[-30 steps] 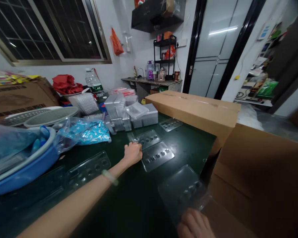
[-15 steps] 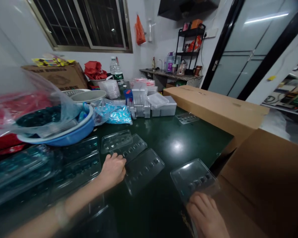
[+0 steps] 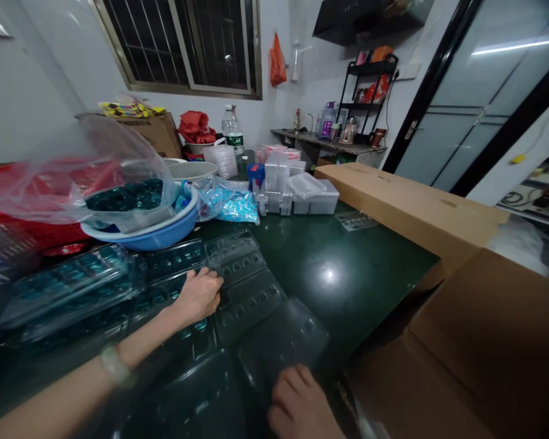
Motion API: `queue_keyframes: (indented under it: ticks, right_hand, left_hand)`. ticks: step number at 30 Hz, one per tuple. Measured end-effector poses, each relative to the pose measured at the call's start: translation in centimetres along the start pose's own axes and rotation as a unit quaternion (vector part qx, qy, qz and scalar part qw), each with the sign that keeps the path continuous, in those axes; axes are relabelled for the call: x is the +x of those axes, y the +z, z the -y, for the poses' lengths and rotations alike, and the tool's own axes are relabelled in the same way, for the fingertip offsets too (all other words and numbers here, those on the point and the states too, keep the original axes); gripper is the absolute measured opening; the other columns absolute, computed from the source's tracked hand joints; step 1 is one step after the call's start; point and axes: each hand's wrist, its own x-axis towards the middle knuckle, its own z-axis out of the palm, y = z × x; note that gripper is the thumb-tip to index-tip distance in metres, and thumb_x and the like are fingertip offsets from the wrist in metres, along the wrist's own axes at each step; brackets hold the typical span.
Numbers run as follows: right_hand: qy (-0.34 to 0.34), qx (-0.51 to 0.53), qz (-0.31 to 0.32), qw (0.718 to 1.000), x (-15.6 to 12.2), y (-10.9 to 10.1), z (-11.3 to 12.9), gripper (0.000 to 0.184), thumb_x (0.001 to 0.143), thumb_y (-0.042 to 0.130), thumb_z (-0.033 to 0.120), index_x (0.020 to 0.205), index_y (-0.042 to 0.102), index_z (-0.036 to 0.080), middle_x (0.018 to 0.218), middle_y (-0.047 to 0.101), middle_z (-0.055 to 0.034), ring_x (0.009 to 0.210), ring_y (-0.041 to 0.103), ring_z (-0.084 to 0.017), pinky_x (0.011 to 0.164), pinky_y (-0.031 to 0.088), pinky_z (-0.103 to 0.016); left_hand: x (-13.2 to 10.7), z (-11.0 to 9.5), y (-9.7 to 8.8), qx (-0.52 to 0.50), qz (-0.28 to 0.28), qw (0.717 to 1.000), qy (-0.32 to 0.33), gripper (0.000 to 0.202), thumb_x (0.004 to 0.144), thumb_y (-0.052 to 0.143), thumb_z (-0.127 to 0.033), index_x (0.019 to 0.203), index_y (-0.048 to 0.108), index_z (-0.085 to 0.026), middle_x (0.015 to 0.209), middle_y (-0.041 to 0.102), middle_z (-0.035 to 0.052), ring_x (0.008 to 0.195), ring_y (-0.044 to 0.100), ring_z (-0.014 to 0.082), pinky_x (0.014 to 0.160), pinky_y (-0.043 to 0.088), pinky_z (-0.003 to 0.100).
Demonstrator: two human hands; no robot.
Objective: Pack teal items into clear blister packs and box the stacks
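My left hand (image 3: 199, 296) is closed, fingers curled at the left edge of a clear plastic blister tray (image 3: 249, 302) on the dark green table. Another clear tray (image 3: 233, 259) lies just beyond it. My right hand (image 3: 298, 399) has its fingers closed on the near edge of a blurred clear tray (image 3: 286, 341), which lies slightly tilted to the right of the others. Left of my left hand lie trays with teal pieces (image 3: 80, 277) in their hollows. One more clear tray (image 3: 196, 399) sits nearest me. My fingertips are partly hidden.
A blue basin (image 3: 165, 235) with a plastic bag of teal pieces stands at the left, by a red basket (image 3: 41, 235). Blue packets (image 3: 238, 206) and clear plastic boxes (image 3: 318, 198) stand at the back. An open cardboard box (image 3: 476, 341) borders the table's right side.
My right hand has brought its clear tray leftward from beside the cardboard box to the other trays. My left hand has shifted slightly left, and the trays beside it now lie closer together.
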Motion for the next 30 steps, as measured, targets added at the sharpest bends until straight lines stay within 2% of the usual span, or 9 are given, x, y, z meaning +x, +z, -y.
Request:
queue_keyframes:
  ticks: [3,7,11,14,17,19,24,27,30]
  right_hand:
    - [-0.053,-0.001,-0.014,0.999,1.2,0.5,0.4,0.026,0.077,0.048,0.019,0.051,0.043,0.016,0.053,0.047,0.0012,0.057,0.041,-0.012,0.053,0.027,-0.028]
    - [-0.028,0.026,-0.041,0.998,3.5,-2.5,-2.9,0.014,0.078,0.049,0.029,0.069,0.054,0.02,0.064,0.055,0.0012,0.063,0.047,-0.013,0.057,0.033,-0.027]
    - [0.155,-0.078,0.016,0.985,7.0,-6.0,-13.4,0.02,0.082,0.044,0.023,0.099,0.054,0.02,0.098,0.057,-0.0066,0.093,0.05,-0.017,0.079,0.038,-0.033]
    - [0.305,-0.222,0.061,0.924,9.7,-6.8,-23.6,0.033,0.082,0.044,0.025,0.114,0.049,0.019,0.12,0.048,-0.0105,0.11,0.043,-0.021,0.085,0.038,-0.034]
    - [0.366,-0.244,0.069,0.895,11.4,-6.3,-31.2,0.037,0.082,0.043,0.028,0.115,0.048,0.012,0.126,0.042,-0.0187,0.114,0.039,-0.03,0.082,0.039,-0.045]
    - [0.388,-0.242,0.086,0.885,11.8,-5.7,-33.8,0.034,0.082,0.041,0.029,0.109,0.052,0.011,0.12,0.047,-0.0199,0.113,0.04,-0.032,0.08,0.038,-0.05]
    - [0.368,-0.216,0.127,0.896,9.2,-3.2,-34.5,0.036,0.08,0.038,0.034,0.098,0.06,0.012,0.117,0.052,-0.0165,0.112,0.04,-0.037,0.082,0.034,-0.058]
    - [0.258,-0.223,0.128,0.931,5.9,-1.1,-31.8,0.042,0.079,0.034,0.043,0.104,0.06,0.021,0.118,0.053,-0.0102,0.112,0.043,-0.034,0.079,0.04,-0.053]
    - [0.185,-0.172,0.076,0.964,3.4,0.6,-27.4,0.036,0.071,0.044,0.05,0.096,0.064,0.034,0.11,0.06,-0.0056,0.107,0.049,-0.035,0.072,0.046,-0.049]
  left_hand:
    - [-0.3,-0.1,-0.2,-0.005,-0.005,1.0,0.007,0.014,0.073,0.042,-0.022,0.07,0.055,-0.018,0.081,0.058,0.008,0.089,0.047,0.0254,0.074,0.03,0.039]
    - [-0.5,0.2,-0.3,-0.03,-0.036,0.999,0.005,0.016,0.074,0.042,-0.024,0.077,0.058,-0.02,0.083,0.059,0.006,0.088,0.049,0.0237,0.074,0.032,0.036]
    - [-0.4,1.1,0.2,-0.093,-0.093,0.991,-0.001,0.021,0.077,0.042,-0.031,0.087,0.059,-0.024,0.092,0.06,0.0044,0.092,0.051,0.0237,0.074,0.036,0.035]
    - [-0.4,2.0,0.8,-0.135,-0.13,0.982,-0.015,0.021,0.074,0.048,-0.038,0.087,0.06,-0.026,0.095,0.061,0.0036,0.093,0.053,0.0245,0.073,0.04,0.034]
    - [-1.0,3.2,0.9,-0.165,-0.159,0.972,-0.046,0.019,0.074,0.051,-0.039,0.085,0.06,-0.026,0.093,0.061,0.0035,0.09,0.055,0.0238,0.068,0.043,0.033]
    - [-2.1,4.1,0.4,-0.175,-0.19,0.964,-0.066,0.017,0.074,0.052,-0.037,0.084,0.059,-0.025,0.09,0.062,0.0036,0.088,0.056,0.0225,0.07,0.044,0.032]
    - [-5.6,5.3,-4.2,-0.199,-0.327,0.917,-0.114,0.015,0.075,0.053,-0.031,0.087,0.056,-0.022,0.089,0.06,0.0033,0.085,0.057,0.0187,0.075,0.044,0.028]
    - [-7.1,5.5,-8.5,-0.179,-0.43,0.874,-0.14,0.016,0.075,0.053,-0.026,0.09,0.056,-0.021,0.09,0.06,0.0026,0.082,0.058,0.0174,0.076,0.044,0.027]
    - [-7.2,7.1,-12.7,-0.146,-0.518,0.824,-0.18,0.018,0.074,0.053,-0.023,0.091,0.057,-0.019,0.084,0.062,0.0019,0.073,0.058,0.015,0.069,0.044,0.024]
